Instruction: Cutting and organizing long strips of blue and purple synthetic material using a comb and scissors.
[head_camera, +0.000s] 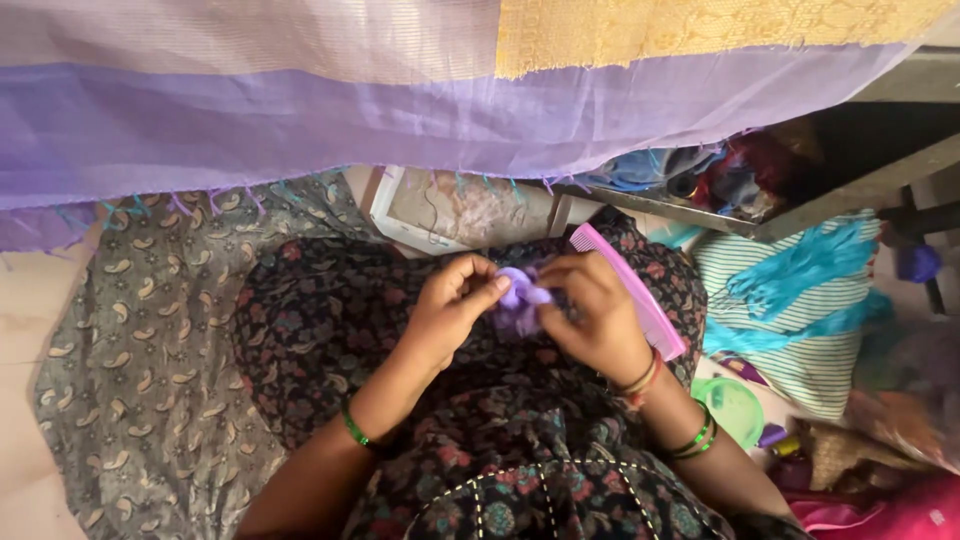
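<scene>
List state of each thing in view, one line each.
left hand: pinching purple thread bundle
right hand: pinching the bundle too
purple thread bundle: bunched between both hands
pink comb: lying on lap, partly under right hand
purple cloth: hanging, fringed edge
green lid: lying flat

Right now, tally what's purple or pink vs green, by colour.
Purple: 2, the hanging cloth and the thread bundle pinched by the left hand and right hand.
Pink: 1, the comb.
Green: 1, the round lid.
Total: 4
</scene>
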